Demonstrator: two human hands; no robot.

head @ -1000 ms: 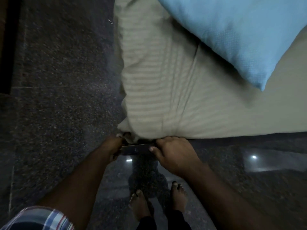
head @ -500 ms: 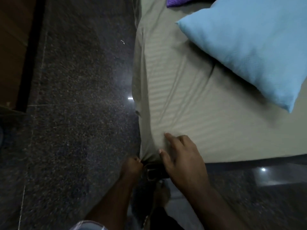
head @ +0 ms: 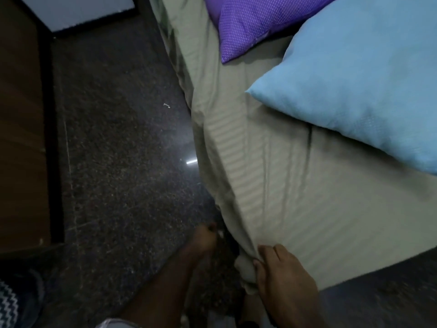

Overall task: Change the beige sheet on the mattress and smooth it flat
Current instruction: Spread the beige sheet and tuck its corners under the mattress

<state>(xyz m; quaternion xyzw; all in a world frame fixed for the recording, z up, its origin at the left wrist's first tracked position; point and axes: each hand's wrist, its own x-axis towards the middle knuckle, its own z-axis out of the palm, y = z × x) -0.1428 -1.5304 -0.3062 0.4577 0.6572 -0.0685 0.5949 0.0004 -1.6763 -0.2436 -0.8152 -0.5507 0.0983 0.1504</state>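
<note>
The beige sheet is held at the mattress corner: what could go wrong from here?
1. The right hand pinches only a small bunch of the beige sheet at the corner, so it may slip free.
2. Long creases run up from that corner; a hard pull could deepen them.
3. The blue pillow and purple pillow lie on the sheet and may hinder smoothing.

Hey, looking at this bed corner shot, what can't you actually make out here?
Head view only:
- Left hand: blurred and dim beside the mattress corner; its grip cannot be told.
- Sheet corner underside: hidden by bunched fabric and the right hand.
- Blue pillow and purple pillow: cut off by the frame edges.
- Tiny pale speck on the floor: too small to identify.
</note>
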